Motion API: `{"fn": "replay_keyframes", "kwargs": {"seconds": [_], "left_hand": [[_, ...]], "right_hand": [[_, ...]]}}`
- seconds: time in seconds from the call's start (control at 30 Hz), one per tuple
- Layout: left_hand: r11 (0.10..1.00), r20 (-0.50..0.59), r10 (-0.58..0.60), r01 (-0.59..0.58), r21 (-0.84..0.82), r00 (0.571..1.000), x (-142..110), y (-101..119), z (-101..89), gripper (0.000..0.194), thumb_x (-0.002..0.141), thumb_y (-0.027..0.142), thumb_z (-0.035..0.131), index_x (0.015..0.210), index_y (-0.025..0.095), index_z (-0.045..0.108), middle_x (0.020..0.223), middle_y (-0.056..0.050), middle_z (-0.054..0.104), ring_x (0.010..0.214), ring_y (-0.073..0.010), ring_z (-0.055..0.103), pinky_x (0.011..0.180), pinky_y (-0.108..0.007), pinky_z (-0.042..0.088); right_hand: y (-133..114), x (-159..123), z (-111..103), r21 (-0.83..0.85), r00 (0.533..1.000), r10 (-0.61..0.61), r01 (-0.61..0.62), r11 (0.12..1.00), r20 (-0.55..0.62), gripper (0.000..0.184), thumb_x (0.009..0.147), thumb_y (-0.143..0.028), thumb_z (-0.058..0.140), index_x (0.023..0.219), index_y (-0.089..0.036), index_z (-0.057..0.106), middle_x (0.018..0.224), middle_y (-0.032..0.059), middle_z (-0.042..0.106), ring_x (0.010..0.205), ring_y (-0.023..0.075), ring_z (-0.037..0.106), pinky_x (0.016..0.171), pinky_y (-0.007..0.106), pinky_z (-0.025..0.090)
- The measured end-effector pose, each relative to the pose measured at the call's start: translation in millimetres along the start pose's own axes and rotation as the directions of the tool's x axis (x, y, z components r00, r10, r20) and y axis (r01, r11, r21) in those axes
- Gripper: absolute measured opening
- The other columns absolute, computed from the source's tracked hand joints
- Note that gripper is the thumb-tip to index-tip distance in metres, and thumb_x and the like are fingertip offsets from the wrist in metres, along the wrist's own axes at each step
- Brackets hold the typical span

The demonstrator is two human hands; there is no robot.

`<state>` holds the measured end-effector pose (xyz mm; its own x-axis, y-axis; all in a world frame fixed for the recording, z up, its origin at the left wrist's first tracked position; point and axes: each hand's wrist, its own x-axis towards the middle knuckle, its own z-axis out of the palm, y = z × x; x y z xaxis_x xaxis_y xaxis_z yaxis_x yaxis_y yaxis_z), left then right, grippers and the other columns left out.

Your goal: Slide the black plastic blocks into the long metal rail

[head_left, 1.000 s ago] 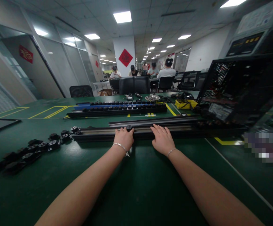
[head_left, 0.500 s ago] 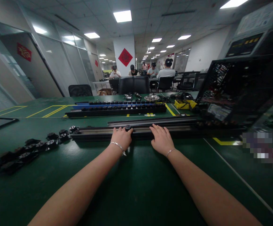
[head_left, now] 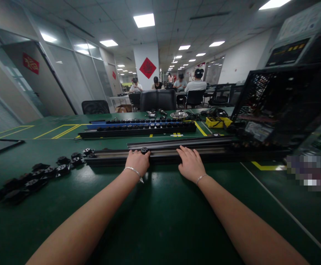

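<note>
A long black rail [head_left: 164, 159] with a pale groove along its top lies across the table in front of me. My left hand [head_left: 137, 162] is closed around a small round black socket [head_left: 145, 150] that sits on the groove, left of the rail's middle. Farther right, my right hand [head_left: 191, 163] grips the same rail, its fingers over the top and the thumb at the near side. Just behind lies a second, thinner dark rail [head_left: 163, 142]. Loose black sockets [head_left: 49, 171] spread leftward from the rail's left end.
Farther back stand a black rail [head_left: 138, 131] and a blue rail [head_left: 96, 125], both lined with sockets. A metal bowl [head_left: 178, 115] and a yellow basket [head_left: 217, 122] are behind them. An open black case [head_left: 276, 103] rises at the right. Other people sit at distant tables.
My left hand has slid a little to the left along the rail, and the socket has moved with it. The right hand stays in place.
</note>
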<state>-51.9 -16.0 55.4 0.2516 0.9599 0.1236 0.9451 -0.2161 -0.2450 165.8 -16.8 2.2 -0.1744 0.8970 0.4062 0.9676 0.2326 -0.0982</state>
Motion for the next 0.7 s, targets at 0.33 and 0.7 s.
{"fn": "replay_keyframes", "kwargs": {"seconds": [0.33, 0.7], "left_hand": [[0.999, 0.008, -0.026, 0.026, 0.029, 1.0, -0.6, -3.6, 4.2, 0.046, 0.086, 0.024, 0.038, 0.13, 0.021, 0.05, 0.107, -0.017, 0.066, 0.105, -0.0288, 0.057, 0.09, -0.045, 0.037], [0.998, 0.017, -0.049, 0.049, 0.034, 0.999, -4.7, -20.8, 5.2, 0.045, 0.084, 0.026, 0.041, 0.128, 0.024, 0.051, 0.106, -0.012, 0.068, 0.102, -0.0254, 0.059, 0.085, -0.039, 0.04]], "right_hand": [[-0.6, 0.0, -0.4, 0.001, 1.0, -0.007, 0.007, 1.0, -0.006, 0.059, 0.073, -0.017, 0.043, 0.132, -0.017, 0.045, 0.143, 0.0052, 0.04, 0.129, 0.0206, 0.034, 0.11, 0.042, 0.014], [-1.1, 0.6, -0.3, -0.005, 1.0, 0.001, -0.001, 1.0, -0.003, 0.059, 0.073, -0.016, 0.043, 0.132, -0.017, 0.045, 0.143, 0.0055, 0.04, 0.129, 0.0202, 0.034, 0.11, 0.042, 0.015]]}}
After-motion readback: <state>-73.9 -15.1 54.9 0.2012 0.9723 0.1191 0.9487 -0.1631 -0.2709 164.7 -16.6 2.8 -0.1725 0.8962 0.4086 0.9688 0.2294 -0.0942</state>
